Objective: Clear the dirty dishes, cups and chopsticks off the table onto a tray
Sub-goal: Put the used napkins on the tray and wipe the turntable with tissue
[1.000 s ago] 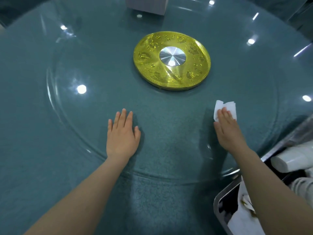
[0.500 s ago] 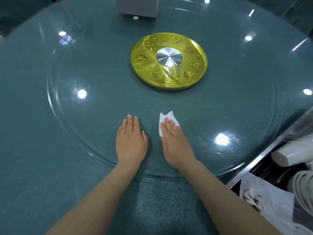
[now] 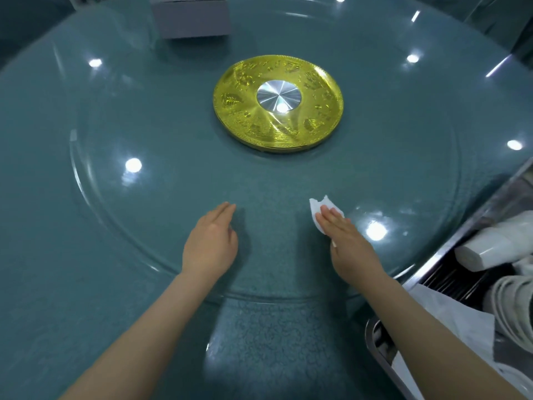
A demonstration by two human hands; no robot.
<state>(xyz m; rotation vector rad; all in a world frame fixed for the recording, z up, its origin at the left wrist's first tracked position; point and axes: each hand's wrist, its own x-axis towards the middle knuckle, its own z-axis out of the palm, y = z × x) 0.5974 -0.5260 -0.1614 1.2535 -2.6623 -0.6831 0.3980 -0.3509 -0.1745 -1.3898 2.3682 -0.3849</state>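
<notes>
teal glass lazy susan [image 3: 144, 226] bears no readable writing; flat right hand [image 3: 350, 245] presses a white tissue [image 3: 318, 207], left hand [image 3: 210, 246] rests open.

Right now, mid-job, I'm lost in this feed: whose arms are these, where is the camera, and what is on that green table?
No machine here: these are a person's two bare arms, filmed by one wide-angle camera worn on the head, looking forward and down. The left hand rests with straight fingers on the clear round glass turntable that sits on the green round table. The right hand presses a small white paper tissue flat on the glass with straight fingers. At the centre is the turntable's gold embossed disc with a silver hub. A grey box stands at the far edge. At the right, a metal cart holds white dishes.
</notes>
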